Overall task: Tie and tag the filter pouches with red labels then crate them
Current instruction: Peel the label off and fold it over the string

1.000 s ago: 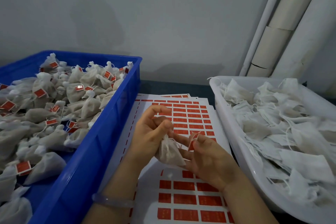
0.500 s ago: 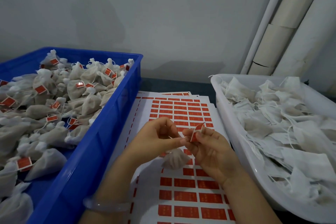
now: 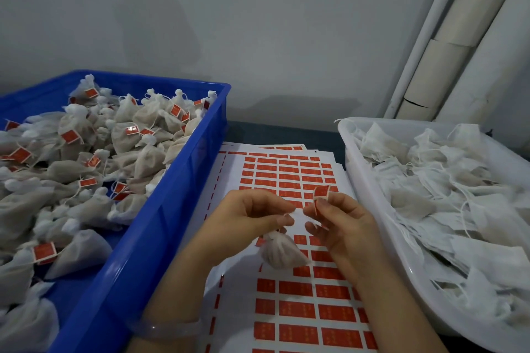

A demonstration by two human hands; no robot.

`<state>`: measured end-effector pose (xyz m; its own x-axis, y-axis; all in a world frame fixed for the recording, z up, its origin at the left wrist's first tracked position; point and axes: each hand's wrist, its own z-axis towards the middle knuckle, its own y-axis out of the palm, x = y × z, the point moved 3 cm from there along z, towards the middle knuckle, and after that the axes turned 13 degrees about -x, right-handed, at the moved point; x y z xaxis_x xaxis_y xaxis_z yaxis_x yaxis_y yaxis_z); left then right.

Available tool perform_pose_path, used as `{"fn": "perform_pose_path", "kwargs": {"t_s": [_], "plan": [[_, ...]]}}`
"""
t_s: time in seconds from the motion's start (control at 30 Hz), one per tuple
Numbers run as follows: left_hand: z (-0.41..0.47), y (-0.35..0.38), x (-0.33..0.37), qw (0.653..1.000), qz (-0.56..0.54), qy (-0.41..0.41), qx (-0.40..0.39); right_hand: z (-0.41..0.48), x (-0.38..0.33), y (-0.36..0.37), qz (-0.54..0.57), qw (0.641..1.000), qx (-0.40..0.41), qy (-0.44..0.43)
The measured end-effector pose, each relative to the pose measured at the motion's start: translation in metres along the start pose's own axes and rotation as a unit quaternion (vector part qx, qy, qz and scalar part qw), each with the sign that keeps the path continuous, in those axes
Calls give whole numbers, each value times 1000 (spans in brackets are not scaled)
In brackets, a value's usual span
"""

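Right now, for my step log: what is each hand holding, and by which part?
The left hand pinches the filter pouch at its gathered top; the right hand pinches a red label by its lower part.

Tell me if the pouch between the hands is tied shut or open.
Tied shut: the pouch hangs under the left hand, its neck cinched into a tight bunch.

Glossy blue plastic crate (image 3: 160, 226), matt white plastic tub (image 3: 370, 189), gauzy cloth pouches (image 3: 149, 163), smooth paper label sheets (image 3: 289, 178), translucent bangle (image 3: 169, 329).
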<state>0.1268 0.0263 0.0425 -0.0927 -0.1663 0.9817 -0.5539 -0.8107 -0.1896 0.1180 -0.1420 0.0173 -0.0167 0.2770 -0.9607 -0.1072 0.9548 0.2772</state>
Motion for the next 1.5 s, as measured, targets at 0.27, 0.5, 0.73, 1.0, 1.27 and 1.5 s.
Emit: {"fn": "perform_pose_path", "kwargs": {"t_s": [0.27,0.5,0.73,1.0,1.27,1.5], "plan": [[0,-2,-3,1000,-15,-7,26,-1,1,-2,-19,999,36,-19],[4,0,-9,999,-11,-22,32,-1,2,-3,43,997,58,-14],[3,0,-11,999,-23,-35,-14,-1,3,-4,130,991,37,14],[3,4,-6,999,-17,11,35,-2,5,-2,117,992,-52,18],[2,1,-1,984,-80,100,124,-6,9,8,-52,981,-189,9],[4,3,-3,975,-135,110,141,-11,16,20,-115,956,-270,25]]}}
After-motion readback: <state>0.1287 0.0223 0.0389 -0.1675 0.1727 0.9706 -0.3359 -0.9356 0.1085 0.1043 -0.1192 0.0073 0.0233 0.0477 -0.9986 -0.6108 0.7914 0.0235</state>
